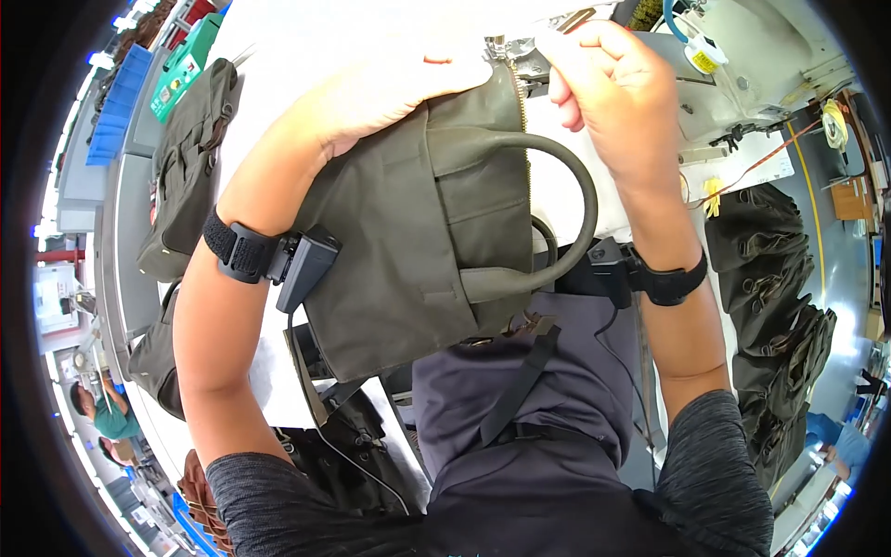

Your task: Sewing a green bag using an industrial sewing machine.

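An olive bag (371, 241) with a looped handle (583, 204) lies at an angle before me, its brass zipper (524, 139) along the right edge. My left hand (408, 84) grips the bag's upper edge, fingertips close to a metal sewing-machine foot (509, 46) at the zipper's upper end. My right hand (613, 93) is closed just right of that foot, fingers curled; what it holds, if anything, is hidden. Both wrists wear black straps with small devices.
More olive bags lie at left (190, 158) and right (766, 316). The white machine body (770, 56) stands upper right, with blue trays (119, 102) and a green box (181, 70) upper left. People work at far left (111, 418) and far right (835, 446).
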The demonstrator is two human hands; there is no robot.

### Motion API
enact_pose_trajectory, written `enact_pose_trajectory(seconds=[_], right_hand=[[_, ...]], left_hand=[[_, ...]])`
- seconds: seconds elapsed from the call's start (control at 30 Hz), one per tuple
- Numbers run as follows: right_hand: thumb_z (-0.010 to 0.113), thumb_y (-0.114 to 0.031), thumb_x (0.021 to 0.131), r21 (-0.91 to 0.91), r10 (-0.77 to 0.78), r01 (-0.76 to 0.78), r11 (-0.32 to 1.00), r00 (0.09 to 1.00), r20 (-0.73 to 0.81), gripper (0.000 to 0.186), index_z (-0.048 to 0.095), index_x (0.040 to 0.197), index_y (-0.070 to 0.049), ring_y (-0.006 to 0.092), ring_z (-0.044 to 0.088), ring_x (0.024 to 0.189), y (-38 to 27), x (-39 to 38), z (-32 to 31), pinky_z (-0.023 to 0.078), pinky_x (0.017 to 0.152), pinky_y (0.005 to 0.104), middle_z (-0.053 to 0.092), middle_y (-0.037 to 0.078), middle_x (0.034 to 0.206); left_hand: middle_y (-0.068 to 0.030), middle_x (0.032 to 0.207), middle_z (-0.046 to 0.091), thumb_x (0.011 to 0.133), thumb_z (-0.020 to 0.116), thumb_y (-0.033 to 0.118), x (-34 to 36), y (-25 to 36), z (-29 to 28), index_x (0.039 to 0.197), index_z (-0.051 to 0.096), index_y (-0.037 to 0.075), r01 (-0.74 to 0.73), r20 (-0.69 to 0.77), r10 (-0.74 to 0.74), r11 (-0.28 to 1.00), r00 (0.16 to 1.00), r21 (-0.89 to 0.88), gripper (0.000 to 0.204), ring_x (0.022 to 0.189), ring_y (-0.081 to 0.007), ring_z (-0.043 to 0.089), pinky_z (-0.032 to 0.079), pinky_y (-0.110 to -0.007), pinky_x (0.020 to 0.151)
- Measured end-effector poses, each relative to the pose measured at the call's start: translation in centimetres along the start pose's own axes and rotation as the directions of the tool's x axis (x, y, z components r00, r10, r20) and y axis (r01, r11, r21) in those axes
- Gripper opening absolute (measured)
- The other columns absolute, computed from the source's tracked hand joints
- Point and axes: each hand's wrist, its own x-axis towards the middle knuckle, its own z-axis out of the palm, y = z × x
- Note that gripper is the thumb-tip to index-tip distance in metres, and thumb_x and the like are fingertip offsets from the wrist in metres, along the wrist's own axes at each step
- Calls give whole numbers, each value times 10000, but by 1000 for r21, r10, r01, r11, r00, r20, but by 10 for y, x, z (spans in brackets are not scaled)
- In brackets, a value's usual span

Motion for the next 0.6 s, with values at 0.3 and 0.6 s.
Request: enact_pose_trajectory(seconds=[0.3,0.6], right_hand=[[674,-198,1016,-71,21,-19,997,999,30,238,679,1065,35,88,626,563,-4,-9,-1,520,530,267,688,84,658],[602,-82,1075,-536,-476,375,756,878,-58,228,721,1243,15,79,657,826,-74,-44,-123,549,772,235,718,56,918]], left_hand=[[-116,1167,748,971,765,205,-3,0,3,1255,713,4,8,-7,-9,992,1000,-122,352,1055,-181,691,555,-327,953],[-118,1199,744,976,761,221,-5,-9,13,1278,713,2,17,-47,-29,971,998,-240,376,1081,-186,689,546,-322,972]])
